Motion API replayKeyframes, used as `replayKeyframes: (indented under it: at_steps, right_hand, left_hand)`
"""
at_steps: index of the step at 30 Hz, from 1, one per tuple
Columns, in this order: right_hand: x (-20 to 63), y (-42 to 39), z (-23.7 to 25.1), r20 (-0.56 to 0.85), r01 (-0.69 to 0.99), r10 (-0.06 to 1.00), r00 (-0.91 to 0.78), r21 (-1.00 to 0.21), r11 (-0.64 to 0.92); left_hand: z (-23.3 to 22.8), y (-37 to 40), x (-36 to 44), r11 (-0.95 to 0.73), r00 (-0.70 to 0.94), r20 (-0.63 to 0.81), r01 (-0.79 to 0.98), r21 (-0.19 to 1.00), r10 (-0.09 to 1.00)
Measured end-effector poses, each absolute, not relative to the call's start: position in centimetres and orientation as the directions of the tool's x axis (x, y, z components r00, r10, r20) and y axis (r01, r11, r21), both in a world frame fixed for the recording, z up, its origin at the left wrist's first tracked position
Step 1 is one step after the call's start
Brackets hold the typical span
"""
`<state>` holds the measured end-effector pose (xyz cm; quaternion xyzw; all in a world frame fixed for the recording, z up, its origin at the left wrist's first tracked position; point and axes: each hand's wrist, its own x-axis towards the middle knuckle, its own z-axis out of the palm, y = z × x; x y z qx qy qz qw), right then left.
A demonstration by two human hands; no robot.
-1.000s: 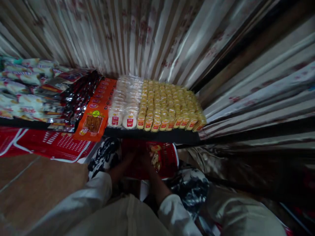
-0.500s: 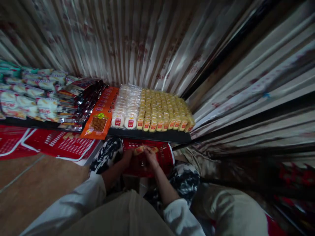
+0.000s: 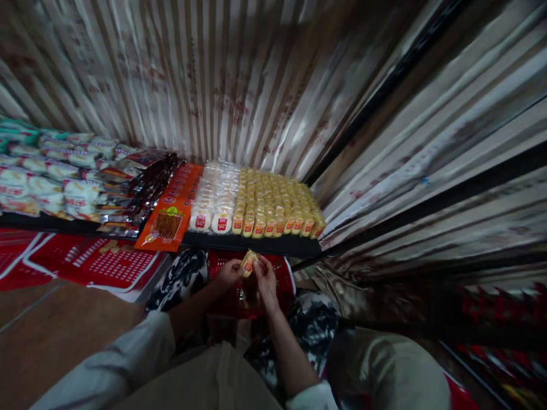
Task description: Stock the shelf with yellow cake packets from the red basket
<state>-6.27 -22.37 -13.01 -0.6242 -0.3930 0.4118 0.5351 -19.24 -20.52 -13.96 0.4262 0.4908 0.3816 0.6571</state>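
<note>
While pinched between both hands, small yellow packet (image 3: 248,263) sits over the red basket (image 3: 285,273), just below the shelf (image 3: 256,244). Left hand (image 3: 229,272) and right hand (image 3: 265,279) both closed on it (fingers blurry). Probably the stocking step; next needs a lift up to the yellow rows (image 3: 277,205).

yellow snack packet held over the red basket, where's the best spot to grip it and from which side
Grip the yellow snack packet by its two short ends, coming in from either side, much as the left hand and right hand pinch it now. It is small, flat and tilted above the red basket, so the end seams probably give fingertips firmer purchase than the soft middle.
</note>
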Motion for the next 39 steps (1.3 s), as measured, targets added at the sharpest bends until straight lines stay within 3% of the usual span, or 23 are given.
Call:
replayKeyframes:
  at_steps: [3,8,13,16,22,26,39]
  right_hand:
    - [-6.7,-23.2,-12.0,-0.044,0.11,0.921,0.386,-0.99,-0.093]
    - [-6.1,-23.4,-10.1,-0.019,0.196,0.914,0.404,-0.975,-0.107]
    - [-4.5,-22.1,-9.4,0.011,0.168,0.902,0.431,-0.983,-0.068]
    - [-3.2,-21.1,-9.3,0.056,0.243,0.875,0.48,-0.967,-0.071]
    - [-0.5,-18.4,-9.6,0.257,0.497,0.821,0.509,-0.867,-0.037]
    - [0.5,-16.3,-10.3,0.342,0.613,0.809,0.478,-0.789,-0.029]
    - [0.5,-12.9,-12.6,0.42,0.717,0.795,0.437,-0.696,-0.027]
  left_hand:
    - [-13.0,-20.1,-17.9,0.317,0.233,-0.289,-0.091,0.944,0.928]
    - [-11.8,-19.2,-15.4,0.113,0.138,-0.127,0.104,0.988,0.982]
    - [-11.1,-18.4,-13.2,-0.045,0.181,0.007,0.204,0.978,0.983]
    - [-10.7,-17.6,-11.9,-0.1,0.217,0.051,0.221,0.97,0.975]
    - [-10.1,-16.0,-9.9,-0.049,0.203,0.0,0.239,0.97,0.979]
    - [-9.8,-15.6,-9.4,-0.087,0.151,0.046,0.281,0.956,0.988]
    - [-10.5,-14.1,-9.7,-0.081,0.129,0.039,0.338,0.938,0.991]
